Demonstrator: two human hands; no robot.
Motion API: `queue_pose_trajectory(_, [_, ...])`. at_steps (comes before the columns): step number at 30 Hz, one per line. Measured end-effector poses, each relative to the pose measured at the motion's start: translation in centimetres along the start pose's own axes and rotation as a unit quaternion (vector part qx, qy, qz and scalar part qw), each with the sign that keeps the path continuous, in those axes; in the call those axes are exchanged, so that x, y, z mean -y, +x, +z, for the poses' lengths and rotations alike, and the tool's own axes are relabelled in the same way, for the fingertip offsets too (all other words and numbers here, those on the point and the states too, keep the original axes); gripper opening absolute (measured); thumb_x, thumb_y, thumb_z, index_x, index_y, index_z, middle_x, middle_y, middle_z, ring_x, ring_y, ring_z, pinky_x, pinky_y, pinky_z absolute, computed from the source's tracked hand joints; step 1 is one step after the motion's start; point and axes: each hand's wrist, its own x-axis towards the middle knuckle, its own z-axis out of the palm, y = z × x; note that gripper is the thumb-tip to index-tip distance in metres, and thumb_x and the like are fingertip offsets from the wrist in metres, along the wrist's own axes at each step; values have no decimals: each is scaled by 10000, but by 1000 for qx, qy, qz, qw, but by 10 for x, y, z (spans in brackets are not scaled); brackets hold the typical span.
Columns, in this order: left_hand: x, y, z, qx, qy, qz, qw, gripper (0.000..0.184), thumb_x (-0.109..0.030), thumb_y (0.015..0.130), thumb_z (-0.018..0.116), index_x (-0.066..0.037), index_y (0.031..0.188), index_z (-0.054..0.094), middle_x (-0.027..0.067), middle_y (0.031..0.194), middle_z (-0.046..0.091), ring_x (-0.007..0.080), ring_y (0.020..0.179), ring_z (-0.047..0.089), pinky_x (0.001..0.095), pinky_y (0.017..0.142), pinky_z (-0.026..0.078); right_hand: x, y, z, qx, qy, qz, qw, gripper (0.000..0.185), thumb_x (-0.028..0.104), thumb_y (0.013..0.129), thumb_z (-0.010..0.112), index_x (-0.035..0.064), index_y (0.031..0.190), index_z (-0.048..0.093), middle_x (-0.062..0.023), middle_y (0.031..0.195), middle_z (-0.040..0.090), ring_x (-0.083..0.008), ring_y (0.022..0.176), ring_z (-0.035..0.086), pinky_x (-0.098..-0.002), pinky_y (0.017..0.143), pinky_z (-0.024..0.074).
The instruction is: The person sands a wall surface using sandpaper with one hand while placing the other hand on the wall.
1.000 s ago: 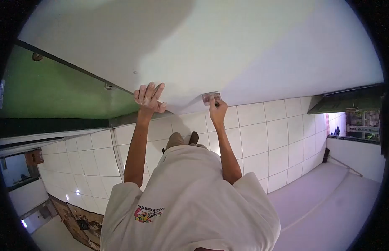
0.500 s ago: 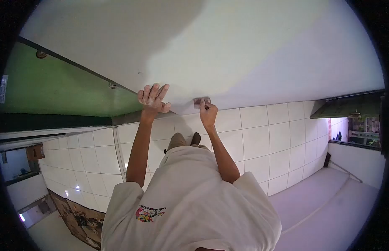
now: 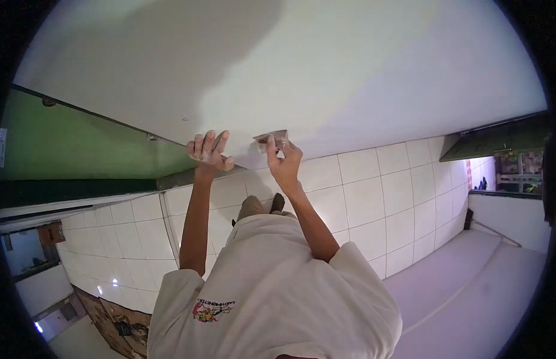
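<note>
A pale wall [image 3: 344,66] rises in front of me. My left hand [image 3: 210,154], dusty white at the fingers, lies open against it near the corner, fingers spread. To its right, my right hand [image 3: 285,163] pinches a small brown piece of sandpaper [image 3: 279,137] against the wall surface. The sandpaper looks bent, with an edge standing up beside the thumb and fingers. White dust shows on the fingertips of both hands.
A green wall or panel [image 3: 92,143] with a dark edge lies left of the corner. White floor tiles [image 3: 362,197] run beneath my feet. A dark door [image 3: 499,143] stands at far right, and brown sheeting [image 3: 113,317] covers floor at lower left.
My right hand has moved left and slightly up along the wall with the sandpaper, which now shows more of its face. The left hand stays on the wall while the view has shifted slightly.
</note>
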Motion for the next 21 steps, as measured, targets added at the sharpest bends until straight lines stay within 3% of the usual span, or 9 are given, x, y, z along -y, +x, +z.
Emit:
queue_pose_trajectory(5, [5, -12, -4, 33, -5, -6, 999, 600, -518, 897, 203, -233, 1322, 515, 40, 1490, 319, 250, 1374, 262, 410, 914, 298, -58, -34, -1, 3, -67, 61, 996, 140, 77, 871, 591, -25, 805, 660, -151, 670, 636, -191, 568, 610, -311, 496, 451])
queue_pose_trajectory(6, [0, -2, 1, -5, 7, -1, 1000, 596, -507, 890, 211, -224, 1306, 531, 39, 1483, 332, 263, 1346, 299, 404, 815, 329, -75, -37, -7, 0, -68, 73, 995, 145, 81, 871, 592, -26, 801, 659, -152, 661, 633, -190, 567, 609, -307, 489, 446])
queue_pose_trajectory(8, [1, 2, 1, -9, -1, 2, 1000, 595, -496, 890, 210, -217, 1304, 534, 37, 1483, 333, 264, 1347, 298, 406, 850, 326, -104, -47, -11, 8, -103, 27, 994, 147, 89, 871, 589, -28, 817, 659, -152, 657, 634, -189, 553, 606, -304, 480, 440])
queue_pose_trajectory(10, [1, 2, 1, -7, -6, 0, 1000, 596, -495, 891, 212, -213, 1310, 530, 37, 1484, 332, 258, 1364, 275, 407, 892, 310, -102, -54, -13, 28, -72, 120, 990, 162, 114, 867, 582, -24, 808, 641, -204, 679, 620, -314, 537, 601, -360, 461, 432])
queue_pose_trajectory(11, [0, 0, 0, 0, -7, -7, 1000, 597, -493, 892, 214, -210, 1316, 525, 36, 1485, 330, 251, 1382, 252, 409, 934, 295, -103, -59, -17, 49, -93, 121, 987, 134, 101, 855, 588, -9, 812, 652, -192, 705, 634, -312, 567, 615, -355, 483, 439])
queue_pose_trajectory(14, [-1, 7, 0, -10, -12, -5, 1000, 599, -495, 890, 222, -205, 1322, 519, 40, 1484, 332, 239, 1402, 217, 402, 990, 255, -9, -27, -23, 31, -27, 44, 998, 119, 95, 845, 595, 0, 820, 664, -171, 723, 646, -305, 582, 616, -350, 502, 444])
queue_pose_trajectory(15, [-2, 5, -2, -8, -14, -5, 1000, 599, -495, 890, 222, -205, 1322, 519, 40, 1484, 332, 239, 1402, 217, 402, 990, 255, 14, -13, -23, -6, -37, -41, 998, 109, 76, 832, 606, 1, 866, 678, -163, 739, 655, -297, 592, 615, -344, 513, 452])
queue_pose_trajectory(21, [3, 6, -5, 1, -27, -12, 1000, 591, -481, 886, 238, -203, 1329, 512, 46, 1478, 340, 234, 1402, 214, 404, 1040, 201, 38, 17, -18, -12, -2, 21, 1000, 115, 63, 835, 615, -33, 818, 677, -184, 676, 640, -245, 527, 599, -323, 494, 438])
